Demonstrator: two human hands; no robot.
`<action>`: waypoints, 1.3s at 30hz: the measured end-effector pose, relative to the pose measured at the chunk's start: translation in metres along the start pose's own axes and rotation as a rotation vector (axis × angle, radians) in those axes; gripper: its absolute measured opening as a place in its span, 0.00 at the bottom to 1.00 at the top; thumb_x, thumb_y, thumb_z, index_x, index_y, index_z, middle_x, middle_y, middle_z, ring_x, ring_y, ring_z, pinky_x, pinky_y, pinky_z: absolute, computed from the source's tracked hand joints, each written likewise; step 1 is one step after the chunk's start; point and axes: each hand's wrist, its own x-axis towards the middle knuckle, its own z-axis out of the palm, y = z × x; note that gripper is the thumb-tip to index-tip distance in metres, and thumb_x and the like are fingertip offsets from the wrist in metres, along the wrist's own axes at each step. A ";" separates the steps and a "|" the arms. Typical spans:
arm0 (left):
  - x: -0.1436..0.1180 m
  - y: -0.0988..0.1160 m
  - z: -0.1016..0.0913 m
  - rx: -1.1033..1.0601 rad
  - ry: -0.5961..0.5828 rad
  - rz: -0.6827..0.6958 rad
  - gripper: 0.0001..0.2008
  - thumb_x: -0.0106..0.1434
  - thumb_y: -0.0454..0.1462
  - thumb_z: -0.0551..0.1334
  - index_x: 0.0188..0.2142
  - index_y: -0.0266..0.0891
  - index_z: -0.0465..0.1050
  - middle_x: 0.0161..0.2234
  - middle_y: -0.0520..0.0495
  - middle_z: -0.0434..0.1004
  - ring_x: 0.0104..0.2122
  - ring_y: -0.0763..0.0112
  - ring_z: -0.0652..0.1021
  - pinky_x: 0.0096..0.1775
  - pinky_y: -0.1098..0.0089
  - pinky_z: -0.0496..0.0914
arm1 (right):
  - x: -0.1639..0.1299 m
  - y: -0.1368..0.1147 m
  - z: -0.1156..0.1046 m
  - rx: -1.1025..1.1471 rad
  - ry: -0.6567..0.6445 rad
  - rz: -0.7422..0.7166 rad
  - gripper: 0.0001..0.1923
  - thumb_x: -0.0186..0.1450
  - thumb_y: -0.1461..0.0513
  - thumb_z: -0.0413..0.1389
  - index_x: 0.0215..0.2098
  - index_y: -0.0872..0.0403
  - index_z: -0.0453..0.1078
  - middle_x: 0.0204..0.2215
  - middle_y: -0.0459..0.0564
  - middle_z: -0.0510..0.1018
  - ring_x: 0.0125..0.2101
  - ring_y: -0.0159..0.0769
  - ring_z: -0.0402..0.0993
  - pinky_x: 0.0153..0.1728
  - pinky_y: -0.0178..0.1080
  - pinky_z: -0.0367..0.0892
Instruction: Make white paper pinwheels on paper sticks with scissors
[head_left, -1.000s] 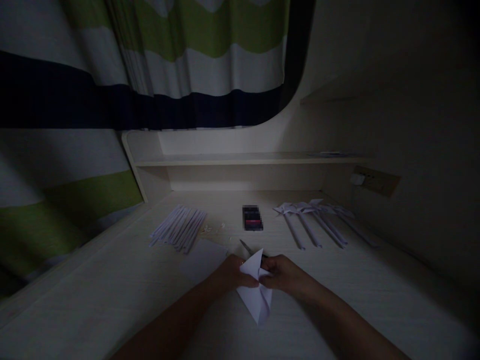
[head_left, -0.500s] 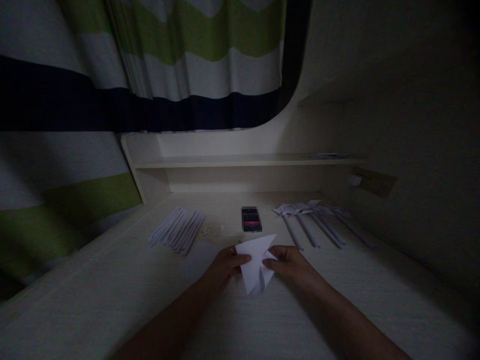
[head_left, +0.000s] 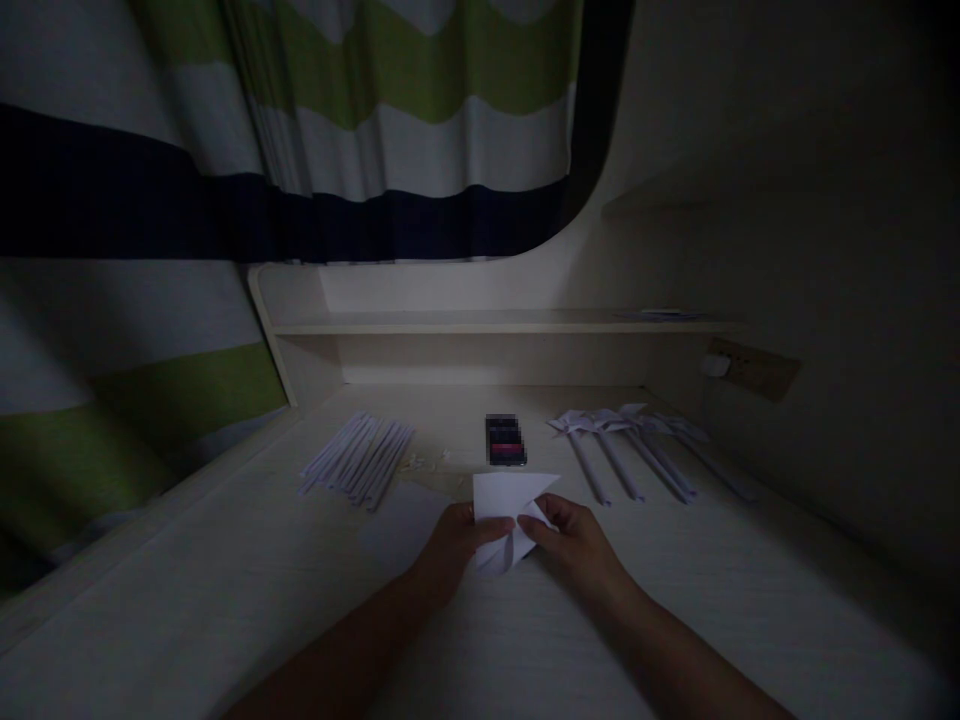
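Now I see folded white paper sheet (head_left: 504,508) turned flatter than second ago, lowered toward pale wooden tabletop (head_left: 225,590); left hand (head_left: 455,541) at 9 o'clock, right hand (head_left: 571,535) at 3 o'clock, both pinching its edges.

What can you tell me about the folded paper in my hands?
The paper is white, thin and folded into an angular shape, with a flat top edge ending in a point toward the right and creased flaps lower down. It is held just above the pale desk, in front of the dark phone. The left hand pinches its left side and the right hand its right side. Dim light hides finer creases.
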 end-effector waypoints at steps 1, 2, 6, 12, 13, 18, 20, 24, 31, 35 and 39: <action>0.000 0.000 0.000 0.001 0.000 0.005 0.15 0.45 0.39 0.65 0.31 0.29 0.74 0.24 0.45 0.75 0.26 0.67 0.73 0.31 0.69 0.64 | 0.000 -0.002 0.000 -0.010 -0.015 -0.005 0.11 0.51 0.57 0.56 0.22 0.57 0.63 0.17 0.42 0.67 0.19 0.27 0.62 0.23 0.32 0.58; 0.000 0.001 0.000 -0.001 -0.003 0.008 0.15 0.45 0.38 0.65 0.31 0.29 0.74 0.24 0.45 0.75 0.26 0.67 0.73 0.31 0.69 0.64 | -0.001 -0.003 -0.001 -0.023 -0.028 -0.007 0.10 0.51 0.57 0.56 0.22 0.56 0.63 0.18 0.42 0.67 0.20 0.28 0.62 0.23 0.32 0.59; 0.000 0.002 0.001 0.014 0.005 0.005 0.14 0.45 0.37 0.64 0.31 0.30 0.74 0.25 0.45 0.75 0.27 0.66 0.73 0.31 0.69 0.64 | -0.001 -0.003 0.001 -0.070 -0.010 -0.004 0.10 0.51 0.57 0.55 0.23 0.56 0.63 0.18 0.43 0.68 0.21 0.29 0.63 0.24 0.33 0.59; -0.002 0.008 0.001 0.089 0.053 -0.002 0.11 0.44 0.36 0.64 0.27 0.30 0.74 0.24 0.46 0.75 0.25 0.67 0.72 0.29 0.70 0.63 | -0.002 -0.002 0.008 -0.041 0.021 -0.016 0.13 0.49 0.55 0.57 0.21 0.56 0.62 0.18 0.43 0.68 0.21 0.29 0.63 0.24 0.33 0.59; -0.002 0.010 0.001 0.104 0.057 -0.009 0.11 0.43 0.36 0.64 0.27 0.30 0.74 0.24 0.46 0.74 0.24 0.68 0.72 0.28 0.70 0.62 | -0.002 -0.005 0.008 -0.046 0.030 -0.003 0.14 0.49 0.54 0.57 0.20 0.56 0.61 0.17 0.42 0.67 0.20 0.29 0.62 0.23 0.33 0.58; -0.003 0.014 -0.001 0.213 0.038 -0.061 0.10 0.41 0.35 0.64 0.26 0.32 0.75 0.22 0.49 0.74 0.23 0.70 0.71 0.28 0.71 0.61 | 0.000 -0.024 -0.008 -0.071 0.207 -0.058 0.16 0.51 0.51 0.55 0.29 0.55 0.65 0.24 0.45 0.72 0.27 0.33 0.68 0.27 0.34 0.61; -0.003 0.013 -0.003 0.253 -0.016 -0.085 0.10 0.40 0.34 0.64 0.26 0.32 0.75 0.22 0.50 0.74 0.23 0.70 0.71 0.28 0.72 0.61 | 0.002 -0.029 -0.016 -0.132 0.190 -0.077 0.17 0.52 0.51 0.54 0.32 0.55 0.67 0.29 0.48 0.74 0.32 0.37 0.69 0.31 0.35 0.62; -0.002 0.009 -0.005 0.341 -0.131 -0.141 0.12 0.38 0.33 0.65 0.26 0.34 0.75 0.23 0.51 0.73 0.25 0.70 0.71 0.29 0.72 0.61 | 0.003 -0.025 -0.021 -0.249 -0.004 -0.054 0.15 0.52 0.54 0.55 0.32 0.57 0.68 0.30 0.51 0.75 0.32 0.38 0.70 0.33 0.37 0.63; -0.003 0.007 -0.005 0.387 -0.172 -0.214 0.13 0.36 0.35 0.66 0.26 0.34 0.74 0.23 0.51 0.73 0.25 0.70 0.71 0.28 0.72 0.62 | -0.001 -0.022 -0.015 -0.414 -0.108 -0.111 0.09 0.54 0.59 0.54 0.26 0.58 0.69 0.26 0.50 0.74 0.29 0.36 0.69 0.31 0.36 0.64; -0.005 0.010 -0.004 0.284 -0.205 -0.220 0.11 0.36 0.33 0.66 0.25 0.34 0.74 0.22 0.52 0.73 0.23 0.72 0.71 0.29 0.73 0.62 | -0.004 -0.031 -0.018 -0.436 -0.198 -0.279 0.05 0.56 0.63 0.53 0.28 0.56 0.70 0.26 0.49 0.72 0.29 0.32 0.69 0.30 0.34 0.63; -0.007 0.015 -0.004 0.223 -0.228 -0.293 0.10 0.37 0.31 0.65 0.24 0.34 0.74 0.21 0.53 0.72 0.22 0.73 0.70 0.27 0.72 0.61 | -0.007 -0.038 -0.023 -0.512 -0.340 -0.485 0.08 0.59 0.64 0.51 0.33 0.52 0.72 0.29 0.49 0.71 0.32 0.31 0.67 0.32 0.35 0.63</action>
